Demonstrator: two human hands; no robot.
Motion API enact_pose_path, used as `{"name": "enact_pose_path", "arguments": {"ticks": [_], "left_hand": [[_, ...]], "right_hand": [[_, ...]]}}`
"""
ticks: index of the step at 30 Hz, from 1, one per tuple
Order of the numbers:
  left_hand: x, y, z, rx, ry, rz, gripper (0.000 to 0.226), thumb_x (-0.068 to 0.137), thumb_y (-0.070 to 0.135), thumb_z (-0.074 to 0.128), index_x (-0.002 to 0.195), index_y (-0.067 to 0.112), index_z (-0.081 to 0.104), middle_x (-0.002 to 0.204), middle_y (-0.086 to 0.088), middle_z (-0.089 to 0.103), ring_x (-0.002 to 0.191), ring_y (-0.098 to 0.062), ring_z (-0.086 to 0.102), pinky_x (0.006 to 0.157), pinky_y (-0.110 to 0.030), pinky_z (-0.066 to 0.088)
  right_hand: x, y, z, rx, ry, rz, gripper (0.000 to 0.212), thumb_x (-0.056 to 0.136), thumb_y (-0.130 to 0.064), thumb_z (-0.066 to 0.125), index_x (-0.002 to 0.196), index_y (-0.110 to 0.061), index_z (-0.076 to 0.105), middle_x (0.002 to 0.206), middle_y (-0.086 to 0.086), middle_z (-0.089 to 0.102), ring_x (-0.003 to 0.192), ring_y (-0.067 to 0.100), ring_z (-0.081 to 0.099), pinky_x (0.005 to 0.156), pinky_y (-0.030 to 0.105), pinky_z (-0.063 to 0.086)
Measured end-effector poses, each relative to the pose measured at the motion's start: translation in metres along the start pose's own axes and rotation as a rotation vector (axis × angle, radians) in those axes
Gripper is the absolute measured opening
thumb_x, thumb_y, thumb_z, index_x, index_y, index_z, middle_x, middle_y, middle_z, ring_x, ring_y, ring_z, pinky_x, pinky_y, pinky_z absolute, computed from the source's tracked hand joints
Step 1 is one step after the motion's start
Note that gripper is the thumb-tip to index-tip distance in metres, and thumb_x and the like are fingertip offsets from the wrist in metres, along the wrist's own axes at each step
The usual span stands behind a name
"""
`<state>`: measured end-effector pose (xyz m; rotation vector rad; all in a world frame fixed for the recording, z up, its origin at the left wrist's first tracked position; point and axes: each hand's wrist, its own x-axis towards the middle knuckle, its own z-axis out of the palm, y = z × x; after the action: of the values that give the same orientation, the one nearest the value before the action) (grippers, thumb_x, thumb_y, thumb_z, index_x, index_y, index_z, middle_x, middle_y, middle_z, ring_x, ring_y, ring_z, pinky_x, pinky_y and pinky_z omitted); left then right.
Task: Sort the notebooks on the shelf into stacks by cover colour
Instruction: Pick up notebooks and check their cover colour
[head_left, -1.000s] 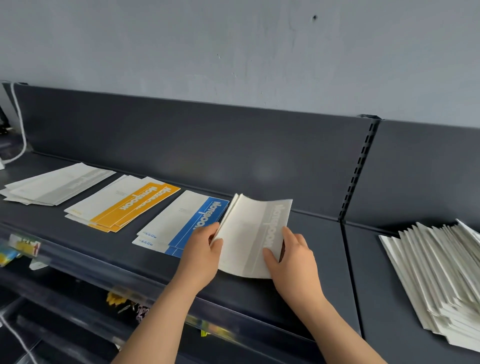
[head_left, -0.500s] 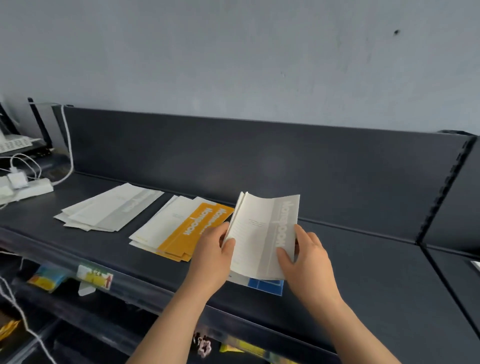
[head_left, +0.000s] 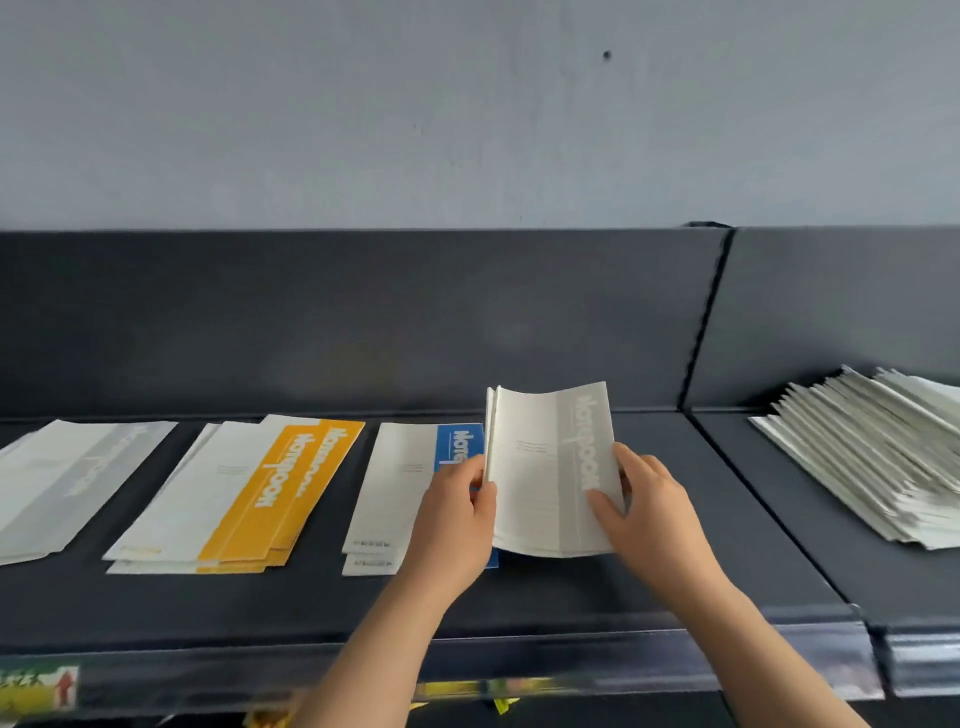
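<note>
Colour bands on white covers, over a dark grey metal shelf (head_left: 545, 597)
The bent white paper notebook with a grey band (head_left: 550, 467) has white lettering down that band and faint grey print on its white part. The stack of white-and-orange notebooks (head_left: 249, 499) bears white lettering on orange bands; the stack of white-and-blue notebooks (head_left: 395, 488), white lettering on blue; the stack of white-and-grey notebooks (head_left: 62, 478) is pale all over. The fanned pile of white notebooks (head_left: 872, 457) shows grey edges. The painted wall (head_left: 467, 130) is pale blue-grey; the shelf-edge label (head_left: 39, 688), yellow-green with a red arrow
</note>
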<state>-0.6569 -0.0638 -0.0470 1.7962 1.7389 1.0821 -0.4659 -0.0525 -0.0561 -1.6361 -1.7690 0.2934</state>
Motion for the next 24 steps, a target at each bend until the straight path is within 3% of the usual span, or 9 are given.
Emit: {"name": "enact_pose_path", "arguments": {"ticks": [1,3,7,11,14,18,24], "left_hand": [[0.0,0.005,0.008,-0.005,-0.015,0.001,0.022,0.1,0.025,0.044,0.12,0.024,0.054,0.119,0.008,0.053,0.097,-0.006,0.051,0.077,-0.013,0.048],[-0.001,0.013,0.024,-0.001,-0.044,0.0,0.018,0.1,0.022,0.044,0.114,0.022,0.056,0.111,0.007,0.054,0.086,-0.005,0.052,0.065,-0.009,0.044],[0.0,0.024,0.052,0.049,-0.066,-0.04,0.011,0.099,0.019,0.044,0.095,0.021,0.054,0.101,0.002,0.053,0.074,-0.006,0.051,0.057,-0.01,0.039],[-0.002,0.028,0.071,0.183,-0.028,-0.096,0.017,0.1,0.019,0.043,0.111,0.018,0.056,0.116,-0.002,0.053,0.094,-0.01,0.054,0.079,-0.015,0.045],[-0.005,0.031,0.077,0.266,-0.01,-0.116,0.031,0.1,0.017,0.043,0.131,0.015,0.05,0.125,-0.002,0.047,0.11,-0.013,0.051,0.092,-0.019,0.044],[-0.006,0.036,0.08,0.36,0.024,-0.13,0.037,0.099,0.017,0.045,0.136,0.015,0.046,0.131,-0.002,0.044,0.116,-0.014,0.048,0.095,-0.021,0.044],[-0.008,0.054,0.076,0.489,0.107,-0.048,0.038,0.099,0.027,0.044,0.136,0.019,0.047,0.132,0.002,0.048,0.121,-0.013,0.044,0.096,-0.023,0.044]], "right_hand": [[0.0,0.008,-0.005,-0.018,-0.008,0.012,0.04,0.088,-0.027,0.057,0.127,-0.021,0.047,0.095,-0.007,0.05,0.084,0.017,0.052,0.068,0.028,0.044],[0.001,0.024,-0.014,-0.05,-0.034,0.031,0.041,0.089,-0.028,0.055,0.128,-0.021,0.047,0.097,-0.005,0.05,0.085,0.019,0.053,0.07,0.031,0.047],[0.006,0.047,-0.025,-0.116,-0.104,0.059,0.023,0.088,-0.029,0.051,0.109,-0.019,0.05,0.094,-0.003,0.05,0.083,0.023,0.053,0.073,0.037,0.05],[0.01,0.061,-0.027,-0.184,-0.177,0.033,0.016,0.09,-0.03,0.048,0.09,-0.014,0.047,0.089,-0.002,0.046,0.082,0.023,0.05,0.075,0.033,0.044],[0.012,0.07,-0.024,-0.3,-0.186,-0.014,0.022,0.092,-0.034,0.044,0.094,-0.013,0.051,0.102,0.001,0.047,0.092,0.023,0.046,0.081,0.03,0.038],[0.015,0.073,-0.023,-0.341,-0.189,-0.075,0.031,0.094,-0.037,0.04,0.107,-0.014,0.055,0.118,0.003,0.048,0.103,0.023,0.043,0.089,0.031,0.038],[0.014,0.08,-0.045,-0.262,-0.095,-0.151,0.03,0.095,-0.032,0.042,0.115,-0.013,0.056,0.115,0.001,0.056,0.108,0.022,0.05,0.09,0.029,0.04]]}}
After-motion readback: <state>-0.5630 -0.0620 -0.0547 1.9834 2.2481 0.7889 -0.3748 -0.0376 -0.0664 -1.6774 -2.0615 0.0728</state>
